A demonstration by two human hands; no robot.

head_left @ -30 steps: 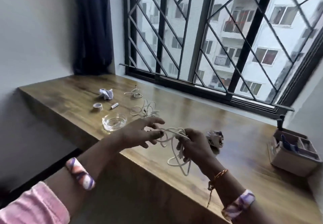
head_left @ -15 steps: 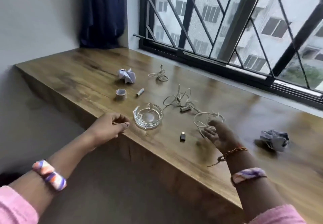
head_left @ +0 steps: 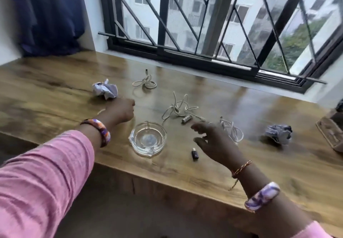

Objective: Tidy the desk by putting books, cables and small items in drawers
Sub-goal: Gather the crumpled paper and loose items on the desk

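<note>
On the wooden desk [head_left: 259, 165] lie three white cables: a small coil [head_left: 145, 84] far back, a tangled one [head_left: 177, 108] in the middle, and a looped one [head_left: 232, 131] just right of my right hand [head_left: 213, 139]. That hand hovers open, fingers spread, holding nothing. A small black adapter [head_left: 194, 153] lies by its thumb. My left hand [head_left: 121, 110] is curled into a fist on the desk beyond the glass ashtray [head_left: 148, 139], beside a crumpled paper [head_left: 105, 91]. It covers the spot where a tape roll and small tube lay; both are hidden.
A second crumpled paper [head_left: 278, 133] lies to the right, and a desk organiser box [head_left: 332, 133] sits at the right edge. A barred window [head_left: 204, 33] runs along the back, with a dark curtain [head_left: 50, 15] at the left. No drawer is in view.
A second ago both hands held the looped white cable; it now lies on the desk. My right hand has let go, and my left hand has reached forward past the ashtray.
</note>
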